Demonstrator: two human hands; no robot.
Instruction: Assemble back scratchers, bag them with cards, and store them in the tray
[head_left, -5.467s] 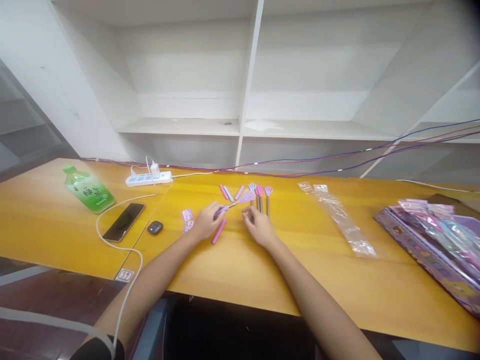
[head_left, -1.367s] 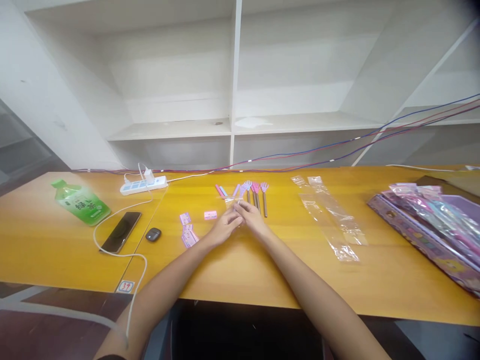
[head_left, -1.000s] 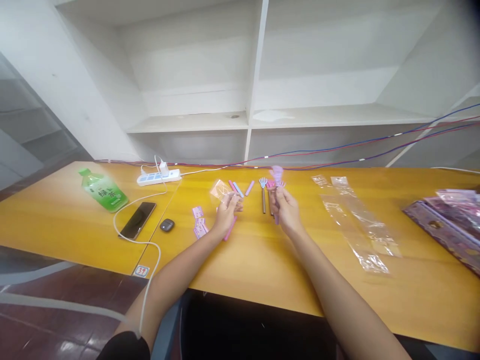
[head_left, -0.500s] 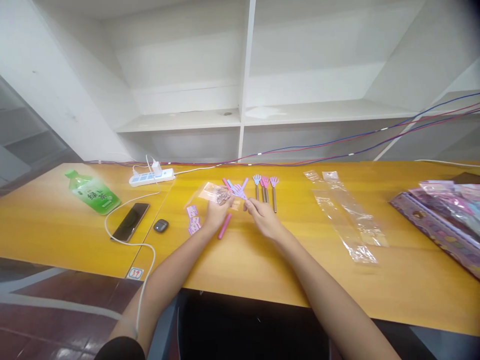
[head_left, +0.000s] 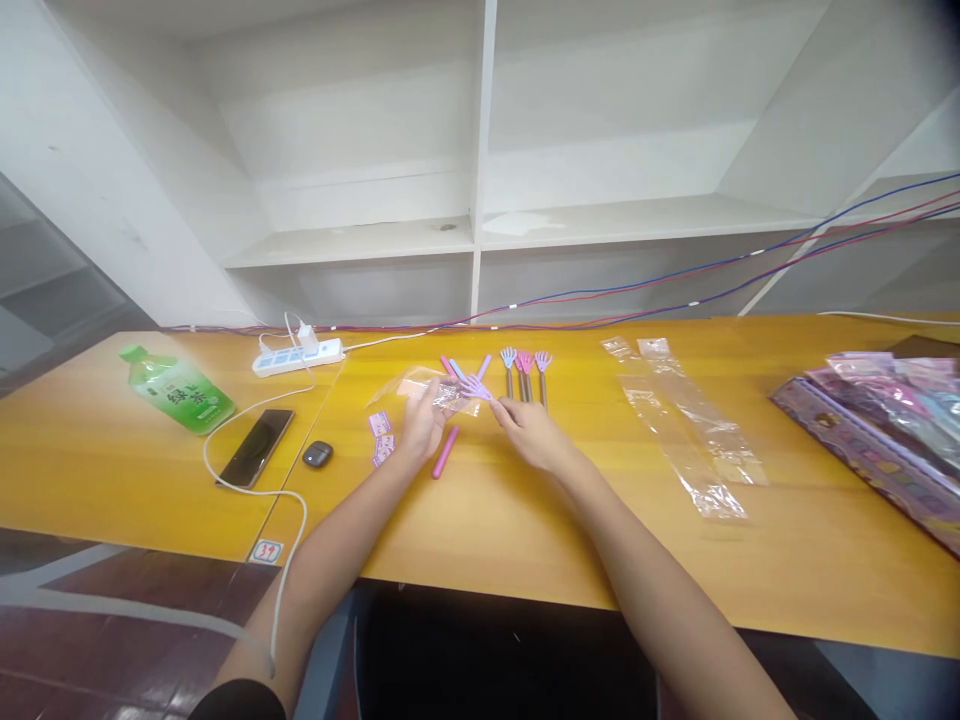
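Note:
My left hand (head_left: 422,428) is closed on a clear plastic bag (head_left: 415,384), its fingers partly hidden by the shiny film. In my right hand (head_left: 527,430), thumb and fingers pinch a back scratcher (head_left: 474,386) with a purple claw-shaped head. That head points left, at the bag's right end; whether it is inside I cannot tell. Between my forearms lies a pink tube-shaped handle (head_left: 445,452). Beyond my hands are pink, blue and purple handles (head_left: 486,364). Several back scratchers (head_left: 544,362) with blue and pink heads lie behind my right hand.
Small printed cards (head_left: 382,448) lie left of my left hand. Farther left are a black case (head_left: 318,454), a phone (head_left: 259,448), a green bottle (head_left: 178,390) and a power strip (head_left: 289,358). Flat clear bags (head_left: 679,440) and a box (head_left: 847,440) of packaged items lie right.
My left hand has turned, with its fingers now raised against the bag. The purple scratcher stays near the bag's end in my right hand. The view has shifted slightly.

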